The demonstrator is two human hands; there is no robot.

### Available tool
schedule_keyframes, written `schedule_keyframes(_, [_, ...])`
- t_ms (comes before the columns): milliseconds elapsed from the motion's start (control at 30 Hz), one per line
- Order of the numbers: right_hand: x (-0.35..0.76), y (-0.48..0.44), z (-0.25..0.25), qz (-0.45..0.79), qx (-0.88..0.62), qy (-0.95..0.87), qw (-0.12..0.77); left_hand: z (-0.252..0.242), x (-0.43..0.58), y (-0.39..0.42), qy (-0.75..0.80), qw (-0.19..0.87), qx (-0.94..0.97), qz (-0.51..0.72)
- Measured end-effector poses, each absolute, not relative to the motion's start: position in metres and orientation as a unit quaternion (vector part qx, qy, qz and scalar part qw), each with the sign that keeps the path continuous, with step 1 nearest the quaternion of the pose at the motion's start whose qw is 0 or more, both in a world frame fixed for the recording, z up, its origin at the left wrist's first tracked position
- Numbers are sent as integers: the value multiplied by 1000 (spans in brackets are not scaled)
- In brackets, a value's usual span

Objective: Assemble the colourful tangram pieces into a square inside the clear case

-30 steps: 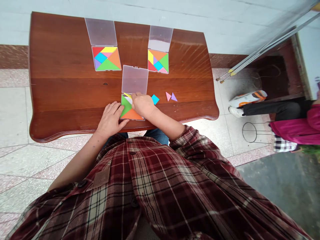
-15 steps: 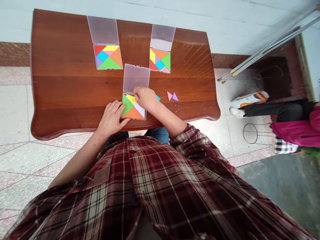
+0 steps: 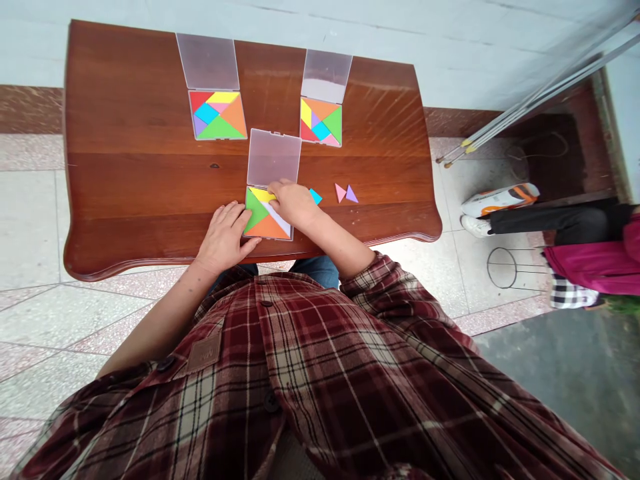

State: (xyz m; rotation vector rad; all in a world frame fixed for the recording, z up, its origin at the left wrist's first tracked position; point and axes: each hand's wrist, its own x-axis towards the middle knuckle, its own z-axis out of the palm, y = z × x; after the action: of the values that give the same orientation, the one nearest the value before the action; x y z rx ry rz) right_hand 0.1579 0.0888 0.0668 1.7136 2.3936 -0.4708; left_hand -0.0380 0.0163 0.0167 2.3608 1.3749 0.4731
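Note:
An open tangram case (image 3: 293,233) lies at the table's near side, its clear lid (image 3: 274,158) folded back. Inside are a green triangle (image 3: 254,212), an orange triangle (image 3: 269,227) and a yellow piece (image 3: 261,194) along the top edge. A pale bare strip of case floor shows on the right. My left hand (image 3: 225,235) rests flat at the case's left side, thumb and fingers apart, touching its edge. My right hand (image 3: 295,202) has curled fingertips on the yellow piece, partly hiding it. Beside it lies a blue piece (image 3: 315,197), partly covered.
Loose pink (image 3: 341,193) and purple (image 3: 351,194) triangles lie to the right on the wooden table (image 3: 150,187). Two filled tangram cases, left (image 3: 219,115) and right (image 3: 321,121), stand open farther back. A seated person's leg (image 3: 530,222) shows at right.
The yellow piece has shifted slightly up and left, lying closer to the case's top edge. My right fingers have loosened a little; the left hand stays in place.

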Motion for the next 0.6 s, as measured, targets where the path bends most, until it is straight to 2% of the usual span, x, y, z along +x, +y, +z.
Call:
schedule_keyframes(367, [160,92,61,-165,564,808,49,11,-40,17,486,175,838,177])
schedule_keyframes(600, [198,94,53,-182,595,775,-109,17,-39,18,488,172,840,163])
